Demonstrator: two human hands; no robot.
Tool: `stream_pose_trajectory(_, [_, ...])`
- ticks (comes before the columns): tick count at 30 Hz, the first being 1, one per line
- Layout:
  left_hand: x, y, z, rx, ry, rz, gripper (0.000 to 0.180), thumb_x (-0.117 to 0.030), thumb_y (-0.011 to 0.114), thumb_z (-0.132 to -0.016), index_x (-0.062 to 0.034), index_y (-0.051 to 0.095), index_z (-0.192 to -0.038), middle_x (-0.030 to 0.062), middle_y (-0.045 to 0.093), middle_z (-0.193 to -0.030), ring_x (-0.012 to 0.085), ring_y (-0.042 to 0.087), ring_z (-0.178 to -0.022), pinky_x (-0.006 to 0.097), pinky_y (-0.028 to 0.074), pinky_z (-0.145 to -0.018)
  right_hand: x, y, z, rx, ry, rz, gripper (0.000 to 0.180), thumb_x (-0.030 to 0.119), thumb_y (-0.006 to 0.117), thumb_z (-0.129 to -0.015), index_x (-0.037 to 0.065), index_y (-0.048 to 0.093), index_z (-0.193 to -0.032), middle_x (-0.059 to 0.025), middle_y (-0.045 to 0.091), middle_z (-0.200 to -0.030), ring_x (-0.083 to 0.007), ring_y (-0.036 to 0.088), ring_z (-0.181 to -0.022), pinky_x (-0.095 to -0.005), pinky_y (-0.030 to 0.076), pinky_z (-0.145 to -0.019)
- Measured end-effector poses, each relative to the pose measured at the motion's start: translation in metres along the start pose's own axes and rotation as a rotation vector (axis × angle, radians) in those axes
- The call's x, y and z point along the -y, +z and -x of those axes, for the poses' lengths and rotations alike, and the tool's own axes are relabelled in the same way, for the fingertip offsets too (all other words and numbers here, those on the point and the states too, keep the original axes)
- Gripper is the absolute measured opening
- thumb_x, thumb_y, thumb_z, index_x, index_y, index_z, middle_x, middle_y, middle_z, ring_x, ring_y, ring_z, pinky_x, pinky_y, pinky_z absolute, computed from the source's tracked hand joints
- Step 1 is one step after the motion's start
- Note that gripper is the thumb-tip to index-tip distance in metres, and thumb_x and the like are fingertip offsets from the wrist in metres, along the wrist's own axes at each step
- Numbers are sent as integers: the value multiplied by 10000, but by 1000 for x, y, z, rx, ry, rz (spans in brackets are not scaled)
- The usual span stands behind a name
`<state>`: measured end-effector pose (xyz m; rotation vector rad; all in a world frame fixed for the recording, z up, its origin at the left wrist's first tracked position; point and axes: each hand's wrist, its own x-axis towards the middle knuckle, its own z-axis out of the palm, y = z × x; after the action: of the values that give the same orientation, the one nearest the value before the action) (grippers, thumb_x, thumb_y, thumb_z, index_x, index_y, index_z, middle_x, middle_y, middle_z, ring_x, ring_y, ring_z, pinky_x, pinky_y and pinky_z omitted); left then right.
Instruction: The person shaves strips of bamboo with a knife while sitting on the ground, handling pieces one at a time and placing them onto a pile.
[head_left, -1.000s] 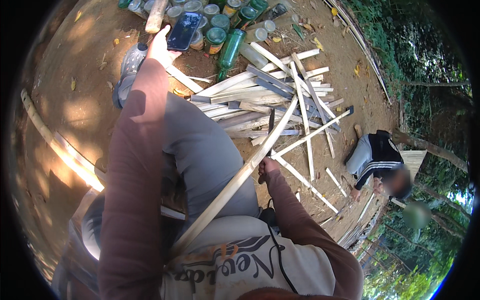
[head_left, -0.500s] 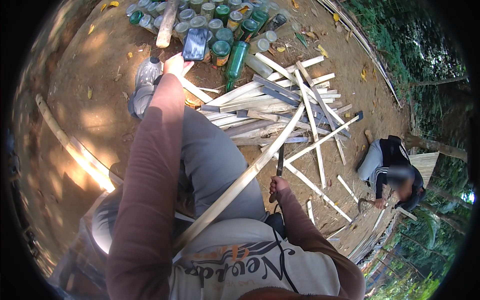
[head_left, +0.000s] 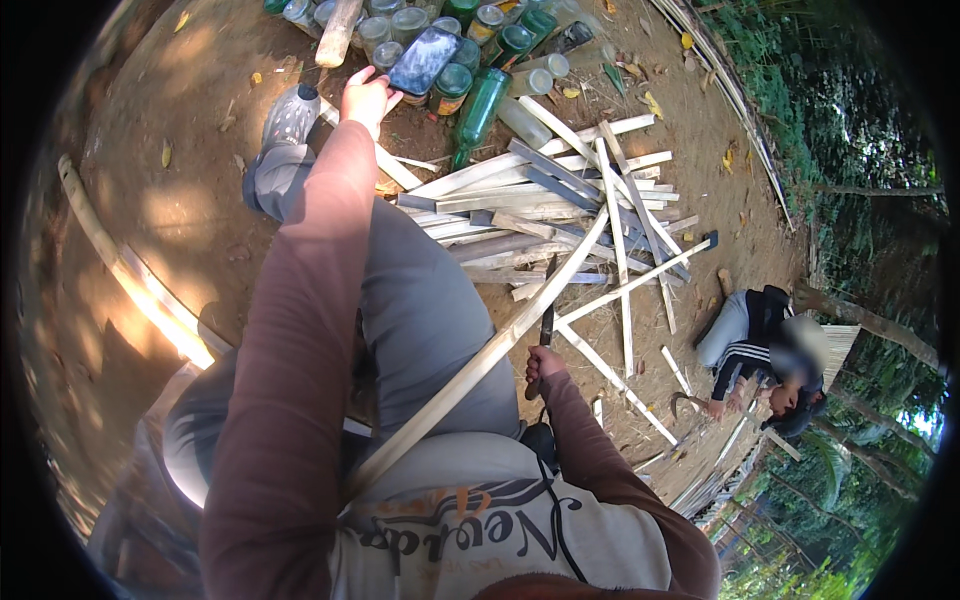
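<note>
At the top, my left hand (head_left: 367,100) reaches out and grips a dark smartphone (head_left: 424,62) by its lower left corner, over the glass jars. My right hand (head_left: 545,365) is closed round the handle of a long knife (head_left: 548,322), whose dark blade points away from me. A long pale split wooden strip (head_left: 470,375) lies slantwise across my lap, its far end over a pile of strips (head_left: 520,205). Neither hand touches that strip.
Upturned glass jars (head_left: 410,20) and a green bottle (head_left: 481,112) stand or lie beyond the pile. A thick stick (head_left: 340,35) rests by them. A curved pole (head_left: 110,245) lies at left. To the right, another person (head_left: 755,345) crouches with a curved blade (head_left: 686,402).
My left hand and the smartphone have shifted up and right, and the phone has tilted clockwise. My right hand still grips the knife. The other person's hands have moved.
</note>
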<state>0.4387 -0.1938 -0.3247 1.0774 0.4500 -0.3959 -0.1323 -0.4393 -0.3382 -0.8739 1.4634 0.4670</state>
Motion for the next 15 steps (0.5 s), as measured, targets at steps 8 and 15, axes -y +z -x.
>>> stream_pose_trajectory(8, [-39, -44, 162, 596, 195, -1219, 667, -429, 722, -979, 29, 524, -1422, 148, 727, -1031, 216, 691, -941, 382, 538, -892, 26, -1, 6, -75, -212, -59, 250, 241, 653, -956, 121, 513, -787, -13, 478, -600, -170, 455, -464, -370, 394, -475])
stream_pose_trajectory(15, [-112, -38, 443, 984, -157, -1806, 559, -404, 737, -934, -1, 553, -1274, 221, 709, -961, 410, 720, -869, 465, 574, -783, 34, 2, 22, -101, -454, -101, 248, 255, 667, -977, 111, 518, -841, 0, 481, -601, -149, 458, -465, -359, 404, -478])
